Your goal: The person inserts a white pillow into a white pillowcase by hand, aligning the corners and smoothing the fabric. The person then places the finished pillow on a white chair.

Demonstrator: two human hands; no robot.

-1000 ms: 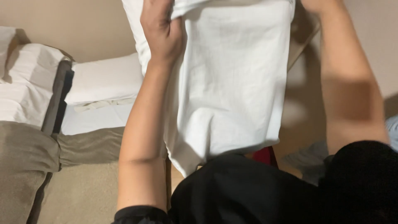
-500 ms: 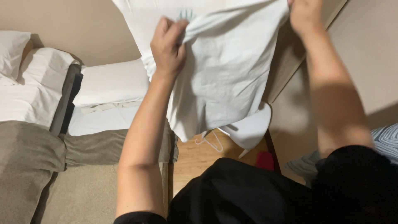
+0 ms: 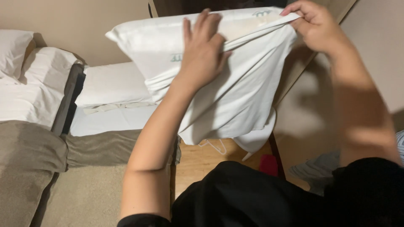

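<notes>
Two bare hands hold a white pillow (image 3: 168, 54) in its loose white pillowcase (image 3: 235, 105) up at the far middle of the scene. Left hand (image 3: 202, 52) lies flat with fingers spread on the case, pressing rather than gripping. Right hand (image 3: 315, 25) pinches the case's upper edge at the far right — its fingertips are partly hidden by fabric. Below, a wooden floor (image 3: 202, 159) and a small red thing (image 3: 268, 164) show, hard to make out. At left sits a bed (image 3: 105, 122) with white sheets — cut off by the frame.

open wooden floor (image 3: 202, 162) below – bed (image 3: 105, 122) crowds left, wall (image 3: 370, 46) closes right.
</notes>
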